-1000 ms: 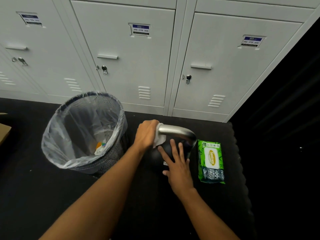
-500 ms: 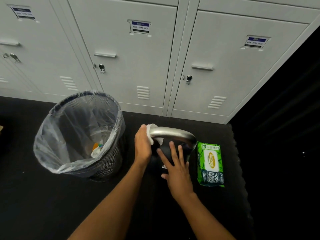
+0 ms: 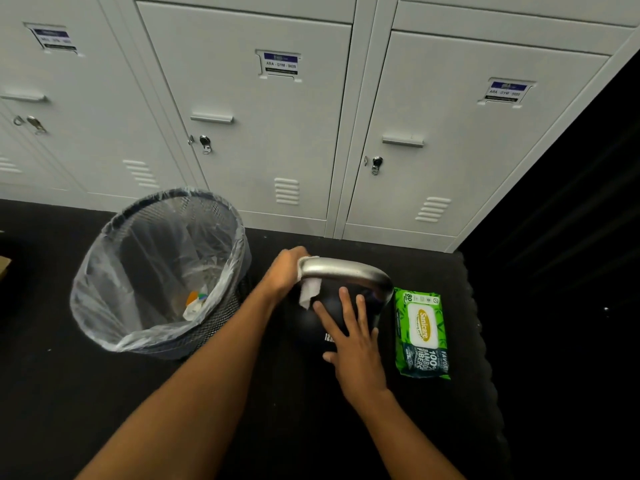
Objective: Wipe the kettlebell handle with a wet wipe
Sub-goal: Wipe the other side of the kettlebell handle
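Closest to the camera, the right hand (image 3: 353,344) hasn't gone anywhere in the last second. It's laid flat on the black kettlebell (image 3: 311,323), fingers (image 3: 346,306) straight and spread a bit, just pressing on the body to steady it and not gripping anything. The bell sits on the dark floor mat, between the bin and the wipes pack.

What did change is the left hand (image 3: 285,271). Half a second ago it had dipped down the left side of the steel handle (image 3: 349,270), and now it's come back up over the left bend. It's curled round that bend with the wet wipe (image 3: 309,292) pinched against the metal and a loose tail hanging underneath. Most of those fingers are hidden behind the hand, so I can't tell exactly how they sit.

My read is that only the left corner is getting scrubbed, and the top bar and right bend look untouched so far.

The green wipes pack (image 3: 422,332) lies just right of the bell. The lined mesh bin (image 3: 194,195) is to the left, with grey lockers (image 3: 263,133) behind.
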{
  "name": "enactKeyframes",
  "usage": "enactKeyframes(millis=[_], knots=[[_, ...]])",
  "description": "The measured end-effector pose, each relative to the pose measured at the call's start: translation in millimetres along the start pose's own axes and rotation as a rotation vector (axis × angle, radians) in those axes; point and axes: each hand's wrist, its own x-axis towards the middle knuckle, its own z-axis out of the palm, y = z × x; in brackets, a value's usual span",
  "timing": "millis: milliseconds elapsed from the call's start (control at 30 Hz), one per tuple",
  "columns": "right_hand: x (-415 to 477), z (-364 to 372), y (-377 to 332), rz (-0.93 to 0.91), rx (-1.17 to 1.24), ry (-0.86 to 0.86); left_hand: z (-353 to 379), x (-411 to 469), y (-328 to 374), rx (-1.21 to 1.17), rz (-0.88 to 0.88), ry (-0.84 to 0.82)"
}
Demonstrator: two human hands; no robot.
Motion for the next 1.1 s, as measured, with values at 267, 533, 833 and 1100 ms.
enactKeyframes(millis=[267, 533, 833, 1100], knots=[[-4, -7, -4, 0.006, -0.002, -0.014, 26, -41, -11, 0.514, 0.512, 0.201], [-5, -10, -4, 0.004, 0.032, -0.013, 24, -68, -34, 0.894, 0.611, 0.124], [-4, -7, -4, 0.026, 0.044, -0.041, 59, -37, 51, 1.165, 0.607, -0.191], [-3, -7, -5, 0.005, 0.018, -0.009, 5, -35, -2, 0.548, 0.519, 0.034]])
